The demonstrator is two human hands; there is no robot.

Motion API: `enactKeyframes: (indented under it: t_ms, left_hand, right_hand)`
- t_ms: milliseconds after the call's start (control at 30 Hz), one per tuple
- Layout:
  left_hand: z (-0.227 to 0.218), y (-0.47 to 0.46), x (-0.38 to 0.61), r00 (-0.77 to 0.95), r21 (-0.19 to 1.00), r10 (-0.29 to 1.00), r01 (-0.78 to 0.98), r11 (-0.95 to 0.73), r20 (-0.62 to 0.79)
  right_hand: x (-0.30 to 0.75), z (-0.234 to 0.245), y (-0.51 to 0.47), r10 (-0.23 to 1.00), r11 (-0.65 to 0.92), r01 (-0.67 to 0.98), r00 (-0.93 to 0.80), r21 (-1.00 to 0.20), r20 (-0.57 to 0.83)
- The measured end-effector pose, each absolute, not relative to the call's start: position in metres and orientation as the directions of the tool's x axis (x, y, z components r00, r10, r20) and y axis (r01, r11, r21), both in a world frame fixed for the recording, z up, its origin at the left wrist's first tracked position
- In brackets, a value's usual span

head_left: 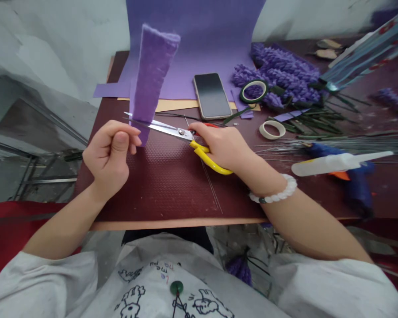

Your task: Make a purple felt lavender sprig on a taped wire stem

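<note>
Left hand (pixel 108 152): fingers pinching the purple felt-like strip (pixel 149 75) at its lower end; strip stands roughly upright above the tabletop (pixel 172 185). Right hand (pixel 225 143): fingers wrapped round the red-and-yellow handles of the scissors (pixel 181 132). Blades parted, crossing the strip just above the left fingertips. Smartphone (pixel 212 96) lies beyond the scissors, on purple sheet (pixel 192 48). White tape roll (pixel 263 129) sits beyond the right wrist.

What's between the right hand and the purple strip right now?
Only the scissors that the right hand holds; their blades reach across the purple strip low down. Nothing else visible is in the way. The left hand is close by the blades.
</note>
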State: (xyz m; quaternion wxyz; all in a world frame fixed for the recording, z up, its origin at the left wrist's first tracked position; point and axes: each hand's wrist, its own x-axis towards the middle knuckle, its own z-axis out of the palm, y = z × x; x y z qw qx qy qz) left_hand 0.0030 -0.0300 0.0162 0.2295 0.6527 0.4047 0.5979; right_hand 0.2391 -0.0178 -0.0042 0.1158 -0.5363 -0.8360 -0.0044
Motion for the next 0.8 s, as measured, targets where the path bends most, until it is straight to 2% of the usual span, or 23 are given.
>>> enactKeyframes:
  t_ms: [267, 567, 700, 800]
  left_hand:
    - [0.0128, -0.0289, 0.0031, -0.018, 0.836, 0.856, 0.227, -0.5, 0.517]
    - [0.0097, -0.0277, -0.0015, 0.089, 0.736, 0.798, 0.337, -0.588, 0.596]
    - [0.0092, -0.0278, -0.003, 0.128, 0.734, 0.811, 0.364, -0.574, 0.571]
    - [0.0106, -0.0276, -0.0029, 0.149, 0.748, 0.81, 0.32, -0.582, 0.567]
  right_hand:
    - [0.2392, -0.0051, -0.0173, 0.896, 0.426, 0.897, -0.4, -0.117, 0.193]
    - [0.2391, -0.0046, -0.0171, 0.899, 0.419, 0.9, -0.394, -0.117, 0.193]
    - [0.2393, -0.0037, -0.0182, 0.9, 0.417, 0.901, -0.391, -0.117, 0.195]
    - [0.2391, -0.0034, -0.0183, 0.899, 0.419, 0.901, -0.394, -0.112, 0.191]
